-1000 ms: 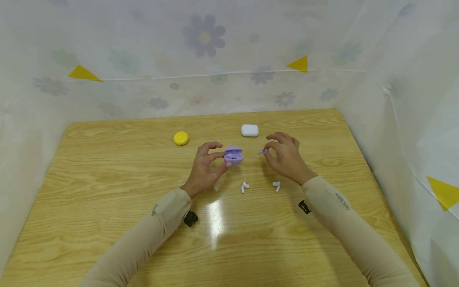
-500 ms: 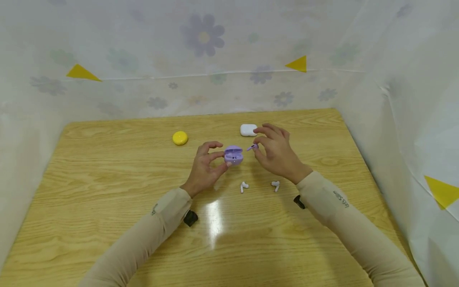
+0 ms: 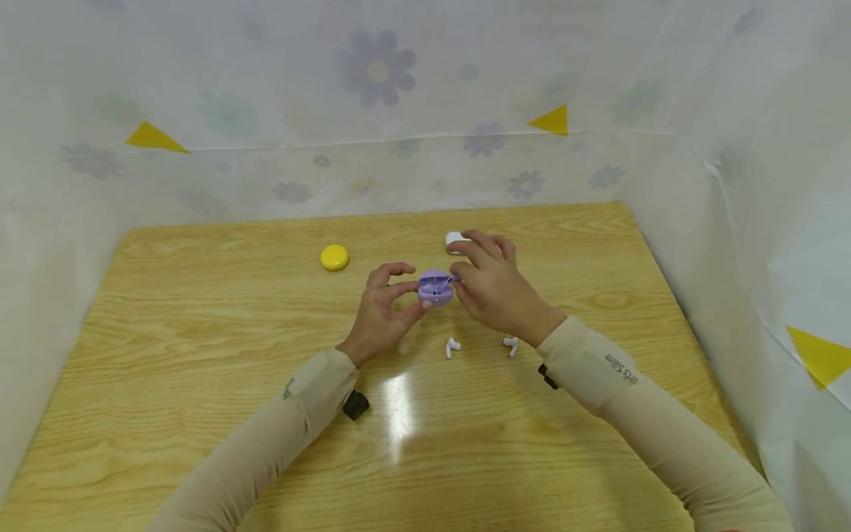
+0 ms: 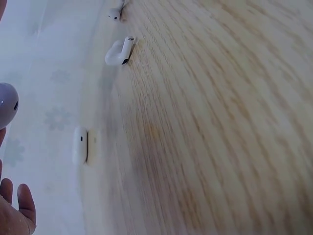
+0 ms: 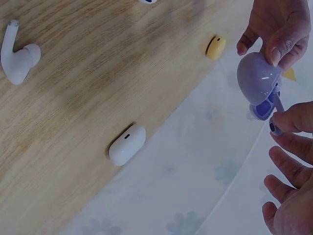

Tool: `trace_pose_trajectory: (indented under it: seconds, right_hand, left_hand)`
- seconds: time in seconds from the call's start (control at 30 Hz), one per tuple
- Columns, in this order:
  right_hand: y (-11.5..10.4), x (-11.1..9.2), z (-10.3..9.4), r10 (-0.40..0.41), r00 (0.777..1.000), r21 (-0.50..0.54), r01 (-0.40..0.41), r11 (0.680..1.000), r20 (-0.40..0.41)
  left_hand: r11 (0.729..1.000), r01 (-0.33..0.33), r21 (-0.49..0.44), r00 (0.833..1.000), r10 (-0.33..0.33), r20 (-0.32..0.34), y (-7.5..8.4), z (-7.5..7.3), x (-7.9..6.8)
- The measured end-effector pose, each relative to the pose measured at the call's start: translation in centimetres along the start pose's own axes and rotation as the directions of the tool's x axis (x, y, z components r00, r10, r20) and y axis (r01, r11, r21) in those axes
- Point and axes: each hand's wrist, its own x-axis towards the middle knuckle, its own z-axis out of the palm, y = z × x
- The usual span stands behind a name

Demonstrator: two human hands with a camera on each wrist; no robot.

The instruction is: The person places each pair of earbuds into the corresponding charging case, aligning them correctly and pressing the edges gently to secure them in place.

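Observation:
My left hand [image 3: 383, 314] holds a purple earbud case [image 3: 435, 297] between thumb and fingers, raised above the table with its lid up. In the right wrist view the case [image 5: 257, 78] shows its rounded base toward the camera. My right hand [image 3: 495, 284] pinches a purple earbud [image 5: 277, 117] at the case's right side, its stem pointing into the opening. Only the thumb and index finger grip it; the other fingers are spread apart. In the left wrist view just an edge of the case [image 4: 7, 105] appears.
Two white earbuds, a left one [image 3: 453, 347] and a right one [image 3: 510, 346], lie on the wooden table [image 3: 199, 332] in front of the hands. A white case [image 3: 455, 241], partly behind my right hand, and a round yellow case [image 3: 335, 257] rest toward the back edge.
My right hand has moved left with the purple earbud, from a gap beside the case to its opening. My left hand and the case have stayed nearly in place.

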Motion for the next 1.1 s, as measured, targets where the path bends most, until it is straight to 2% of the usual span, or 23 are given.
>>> trace_pose_trajectory:
  seconds: [0.3,1.1]
  right_hand:
    - [-0.40,0.16,-0.08,-0.011,0.999,-0.063,0.015,0.998,0.049]
    - [-0.84,0.62,0.01,-0.057,0.992,-0.090,0.067,0.994,0.112]
  left_hand:
    - [1.000,-0.014,0.000,1.000,0.014,-0.009,-0.03,0.13,0.09]
    - [0.999,-0.032,-0.001,0.999,0.032,-0.014,-0.06,0.18,-0.13]
